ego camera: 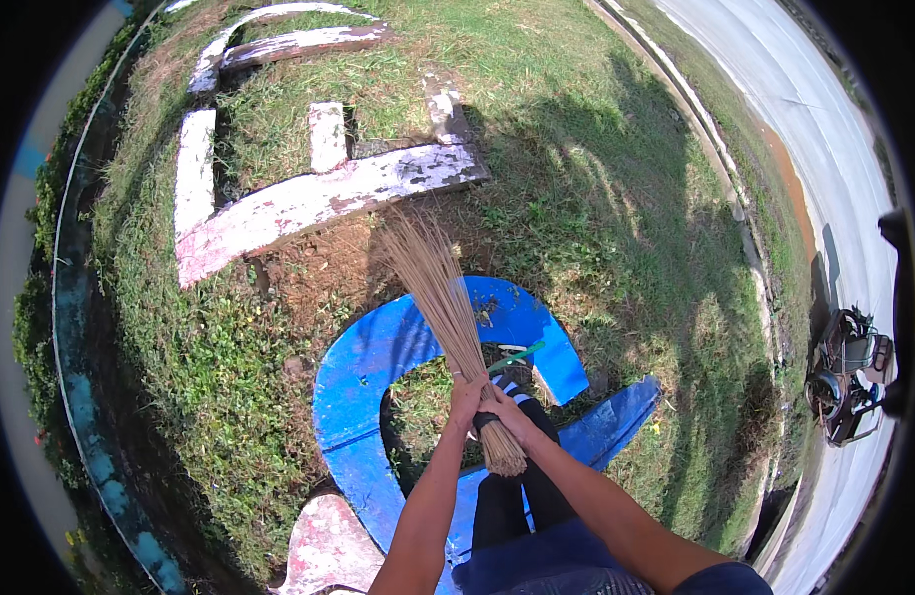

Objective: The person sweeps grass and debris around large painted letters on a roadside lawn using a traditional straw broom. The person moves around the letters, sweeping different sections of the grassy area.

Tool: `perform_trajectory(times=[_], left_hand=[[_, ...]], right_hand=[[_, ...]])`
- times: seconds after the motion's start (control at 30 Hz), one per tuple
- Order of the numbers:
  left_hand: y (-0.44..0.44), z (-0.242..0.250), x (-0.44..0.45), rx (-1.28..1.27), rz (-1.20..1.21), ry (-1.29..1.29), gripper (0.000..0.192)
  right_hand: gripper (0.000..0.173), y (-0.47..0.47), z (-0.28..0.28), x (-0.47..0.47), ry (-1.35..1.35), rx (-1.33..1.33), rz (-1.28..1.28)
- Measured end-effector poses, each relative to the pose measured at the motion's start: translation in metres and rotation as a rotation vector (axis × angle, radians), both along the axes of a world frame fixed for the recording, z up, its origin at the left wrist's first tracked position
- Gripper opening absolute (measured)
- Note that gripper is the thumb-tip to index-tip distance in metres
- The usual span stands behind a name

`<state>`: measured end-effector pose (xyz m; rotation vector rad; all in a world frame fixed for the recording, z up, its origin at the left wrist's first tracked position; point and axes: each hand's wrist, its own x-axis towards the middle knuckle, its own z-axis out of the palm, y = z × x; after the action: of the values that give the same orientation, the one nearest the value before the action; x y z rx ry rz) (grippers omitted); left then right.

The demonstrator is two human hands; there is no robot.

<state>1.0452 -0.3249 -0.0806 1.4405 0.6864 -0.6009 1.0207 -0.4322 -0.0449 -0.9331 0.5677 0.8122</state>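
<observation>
A stick broom (451, 312) of thin dry ribs is gripped by both of my hands near its bound end. My left hand (466, 398) wraps around the bundle from the left, slightly higher up. From the right, my right hand (508, 415) closes on it just above a dark band (486, 420). The broom's butt points toward my body, and its loose tips spread away over a large blue letter C (357, 372) lying on the grass. Whether the tips touch the ground is unclear. A green strip (517, 357) sticks out beside my hands.
Beyond the C lies a white letter E (331, 193) with peeling paint, and another white letter (301, 44) farther off. A pinkish-white piece (331, 547) sits at lower left. A concrete curb (714, 141) borders the grass; a motorcycle (844, 372) stands on the pavement (770, 59).
</observation>
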Motion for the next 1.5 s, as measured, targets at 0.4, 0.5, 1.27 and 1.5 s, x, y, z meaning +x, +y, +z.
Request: perform_trajectory(times=[0.4,0.5,1.27,1.5], left_hand=[[-0.024,0.049,-0.026,-0.245,0.018,-0.122,0.074],[-0.032,0.037,-0.022,-0.176,0.020,0.090,0.065],[-0.195,-0.083,0.079,-0.118,-0.465,0.120,0.061],[-0.242,-0.064,0.078,-0.389,-0.549,0.098,0.076]], right_hand=[[0.052,-0.018,0.038,-0.025,0.007,-0.082,-0.109],[0.047,-0.028,0.019,-0.020,0.118,0.021,-0.070],[0.047,-0.161,-0.104,0.032,0.112,0.031,-0.712],[0.068,-0.188,-0.072,0.029,0.005,-0.440,-0.757]])
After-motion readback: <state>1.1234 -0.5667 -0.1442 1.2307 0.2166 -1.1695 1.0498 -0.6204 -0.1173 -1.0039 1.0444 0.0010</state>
